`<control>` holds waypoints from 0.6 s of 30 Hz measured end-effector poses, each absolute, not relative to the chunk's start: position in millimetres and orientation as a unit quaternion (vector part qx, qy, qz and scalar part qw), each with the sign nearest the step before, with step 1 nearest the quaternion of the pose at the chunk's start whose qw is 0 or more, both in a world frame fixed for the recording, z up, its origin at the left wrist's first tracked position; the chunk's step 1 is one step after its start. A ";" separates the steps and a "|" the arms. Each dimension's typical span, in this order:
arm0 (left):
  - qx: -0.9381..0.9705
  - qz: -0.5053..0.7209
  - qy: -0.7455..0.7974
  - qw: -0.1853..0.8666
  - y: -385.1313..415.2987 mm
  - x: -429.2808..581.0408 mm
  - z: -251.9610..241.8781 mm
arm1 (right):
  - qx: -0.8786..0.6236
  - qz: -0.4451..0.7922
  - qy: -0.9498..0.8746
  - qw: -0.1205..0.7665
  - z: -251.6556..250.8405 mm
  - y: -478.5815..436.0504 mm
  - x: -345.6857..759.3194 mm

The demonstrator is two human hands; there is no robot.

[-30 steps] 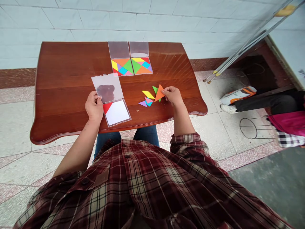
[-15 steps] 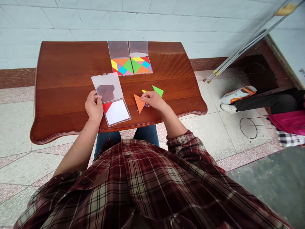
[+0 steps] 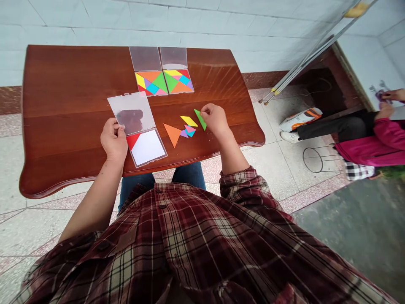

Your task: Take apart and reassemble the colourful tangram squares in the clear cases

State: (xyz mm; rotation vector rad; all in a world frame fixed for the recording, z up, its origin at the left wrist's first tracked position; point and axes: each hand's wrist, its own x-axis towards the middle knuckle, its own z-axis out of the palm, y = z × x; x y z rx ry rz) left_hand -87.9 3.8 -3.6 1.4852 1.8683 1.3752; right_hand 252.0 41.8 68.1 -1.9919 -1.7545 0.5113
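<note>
My left hand (image 3: pixel 114 141) pinches the left edge of the raised clear lid of an open tangram case (image 3: pixel 144 112). In the case's white base, a red triangle (image 3: pixel 131 140) lies in the upper left corner. My right hand (image 3: pixel 215 120) has its fingertips closed on a green triangle (image 3: pixel 200 120), at the right of the loose pieces. Left of it lie a yellow parallelogram (image 3: pixel 189 121) and a large orange triangle (image 3: pixel 171 134). Between those, a pink piece (image 3: pixel 190 128), a blue piece (image 3: pixel 191 134) and a purple triangle (image 3: pixel 184 134) overlap or touch.
Two filled tangram cases (image 3: pixel 151 82) (image 3: pixel 179 81) stand open side by side toward the table's back edge. The wooden table (image 3: pixel 72 105) meets a tiled wall. On the right are crutches (image 3: pixel 295 67), a bag (image 3: pixel 300 119), a wire ring frame (image 3: pixel 312 160) and a seated person (image 3: pixel 360 147).
My right hand has let go of the orange triangle, which now lies on the table, and moved right to the green triangle. My left hand stays at the lid. The view has shifted right.
</note>
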 end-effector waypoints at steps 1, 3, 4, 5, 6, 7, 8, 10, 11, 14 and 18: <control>0.530 0.490 0.665 0.190 3.7 -87.8 -3.1 | -0.740 0.168 -0.619 0.201 68.0 43.1 259.9; 0.529 0.491 0.667 0.186 3.0 -86.9 -1.4 | -0.778 0.155 -0.589 0.153 66.1 45.1 269.2; 0.528 0.491 0.668 0.185 2.6 -86.3 -0.4 | -0.791 0.157 -0.577 0.127 64.8 46.0 270.6; 0.526 0.491 0.669 0.186 2.2 -85.7 0.6 | -0.800 0.165 -0.568 0.105 63.6 46.9 270.4; 0.526 0.490 0.670 0.187 1.9 -85.3 1.3 | -0.803 0.173 -0.563 0.090 62.9 48.1 269.1; 0.525 0.489 0.671 0.188 1.7 -85.0 1.7 | -0.805 0.181 -0.560 0.080 62.7 49.4 267.2; 0.526 0.487 0.672 0.189 1.6 -85.0 1.7 | -0.805 0.190 -0.558 0.073 63.2 50.9 265.1; 0.527 0.482 0.674 0.188 1.7 -85.8 0.9 | -0.805 0.202 -0.555 0.058 65.4 54.1 262.1; 0.528 0.480 0.675 0.187 1.9 -86.5 0.1 | -0.805 0.204 -0.555 0.048 66.7 55.6 261.4; 0.531 0.473 0.678 0.185 2.6 -88.5 -2.4 | -0.803 0.205 -0.560 0.017 69.3 58.3 262.2; 0.532 0.481 0.672 0.185 2.5 -88.4 -3.3 | -0.799 0.180 -0.574 -0.001 68.4 55.2 265.0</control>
